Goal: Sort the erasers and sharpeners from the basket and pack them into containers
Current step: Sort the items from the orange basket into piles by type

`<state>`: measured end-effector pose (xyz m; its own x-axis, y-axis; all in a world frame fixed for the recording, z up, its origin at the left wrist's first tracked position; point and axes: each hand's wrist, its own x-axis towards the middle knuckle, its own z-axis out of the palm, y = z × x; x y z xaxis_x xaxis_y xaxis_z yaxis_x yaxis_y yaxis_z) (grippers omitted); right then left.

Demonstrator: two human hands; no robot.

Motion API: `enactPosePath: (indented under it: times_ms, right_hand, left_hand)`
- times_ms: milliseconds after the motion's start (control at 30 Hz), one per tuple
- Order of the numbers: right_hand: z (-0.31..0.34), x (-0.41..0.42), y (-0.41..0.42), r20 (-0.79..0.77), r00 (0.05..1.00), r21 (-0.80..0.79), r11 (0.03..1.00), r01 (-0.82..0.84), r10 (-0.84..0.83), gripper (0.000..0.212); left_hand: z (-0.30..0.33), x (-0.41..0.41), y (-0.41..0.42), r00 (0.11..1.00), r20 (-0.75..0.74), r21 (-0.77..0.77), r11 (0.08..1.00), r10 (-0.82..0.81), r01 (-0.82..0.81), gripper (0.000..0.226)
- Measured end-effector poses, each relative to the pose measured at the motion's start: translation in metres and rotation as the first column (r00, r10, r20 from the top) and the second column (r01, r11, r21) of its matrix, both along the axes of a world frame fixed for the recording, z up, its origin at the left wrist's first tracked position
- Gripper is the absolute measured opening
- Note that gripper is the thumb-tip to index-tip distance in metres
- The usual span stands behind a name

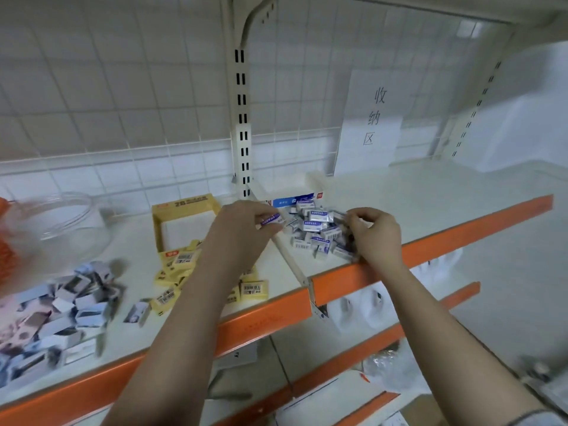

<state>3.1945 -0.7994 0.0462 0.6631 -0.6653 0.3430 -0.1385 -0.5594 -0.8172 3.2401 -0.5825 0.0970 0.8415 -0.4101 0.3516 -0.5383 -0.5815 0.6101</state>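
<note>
A blue-and-white wrapped eraser [270, 218] is pinched between the thumb and curled fingertips of the left hand [242, 232], held just above the divider rail [287, 256] that separates the two shelf bays. The right hand [373, 235] is held with its fingers curled inward at the right edge of a pile of blue erasers [316, 233]; whether one of them is gripped cannot be told, as the fingertips are turned away and blurred. The pile lies on the white shelf [430, 204], in front of an open blue-and-white box [295, 195]. In the left bay, yellow erasers [181, 269] are scattered in front of an open yellow box [184, 219], partly hidden by the left forearm. Further left, a blurred heap of small grey and white packets [58, 309] is seen, with a clear plastic container [61, 222] behind it and an orange basket [7, 250] at the frame's edge.
</note>
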Motion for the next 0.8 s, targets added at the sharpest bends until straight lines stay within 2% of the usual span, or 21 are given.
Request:
enactPosePath:
  times_ms: [100, 200, 400, 567, 800]
  right_hand:
    - [0.006, -0.019, 0.003, 0.092, 0.993, 0.08, 0.995, 0.06, -0.067, 0.014]
    - [0.007, -0.045, 0.011, 0.11, 0.989, 0.123, 0.989, 0.082, -0.096, 0.017]
    - [-0.012, -0.082, 0.017, -0.146, 0.983, 0.056, 0.991, 0.125, -0.116, 0.019]
    - [-0.007, -0.097, 0.026, -0.189, 0.976, 0.004, 0.994, 0.112, -0.109, 0.018]
    - [0.019, -0.086, 0.051, -0.091, 0.996, -0.135, 0.991, -0.023, 0.011, 0.016]
  left_hand:
    - [0.011, 0.026, -0.031, 0.995, -0.008, -0.012, 0.995, -0.095, 0.095, 0.022]
    - [0.019, 0.055, -0.068, 0.981, -0.042, 0.103, 0.976, -0.189, 0.192, 0.021]
    - [0.002, 0.08, -0.11, 0.963, -0.091, 0.312, 0.911, -0.255, 0.271, 0.021]
    - [-0.003, 0.076, -0.109, 0.963, -0.079, 0.289, 0.919, -0.256, 0.268, 0.018]
    - [0.011, 0.05, -0.037, 0.99, -0.017, 0.115, 0.984, -0.138, 0.139, 0.021]
